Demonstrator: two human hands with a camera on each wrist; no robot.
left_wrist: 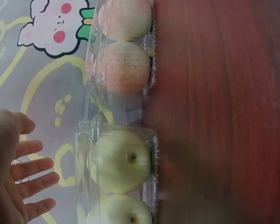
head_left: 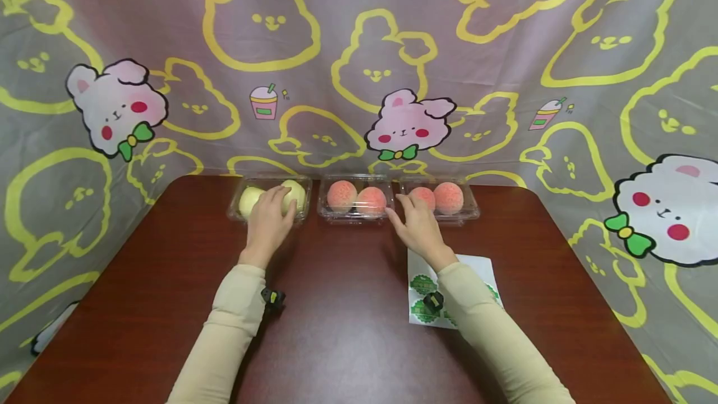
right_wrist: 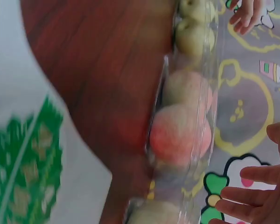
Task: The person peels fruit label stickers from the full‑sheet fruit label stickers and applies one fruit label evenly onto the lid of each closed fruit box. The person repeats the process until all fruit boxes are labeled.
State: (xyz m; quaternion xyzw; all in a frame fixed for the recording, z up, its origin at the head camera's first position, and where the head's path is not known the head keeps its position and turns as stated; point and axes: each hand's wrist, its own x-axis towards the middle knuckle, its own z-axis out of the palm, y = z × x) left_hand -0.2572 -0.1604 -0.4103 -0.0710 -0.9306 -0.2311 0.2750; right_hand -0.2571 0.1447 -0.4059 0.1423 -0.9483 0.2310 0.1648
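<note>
Three clear plastic fruit boxes stand in a row along the far table edge. My left hand (head_left: 269,220) is over the left box (head_left: 307,197), which holds two yellow-green fruits (left_wrist: 123,161). In the left wrist view its fingers are spread, gripping nothing. My right hand (head_left: 419,226) hovers at the front left corner of the right box (head_left: 472,209), fingers extended and apart. That box contains two peaches (head_left: 449,198). Between the hands, the middle box (head_left: 324,206) holds two more peaches (head_left: 341,196). Whether any fingertip touches a box, I cannot tell.
A white sheet (head_left: 475,264) with round green stickers (head_left: 423,284) lies on the table, partly beneath my right forearm. The brown table (head_left: 336,329) ends against a patterned cloth backdrop (head_left: 314,92) directly behind the boxes. A dark wrist camera (head_left: 273,298) sits on my left wrist.
</note>
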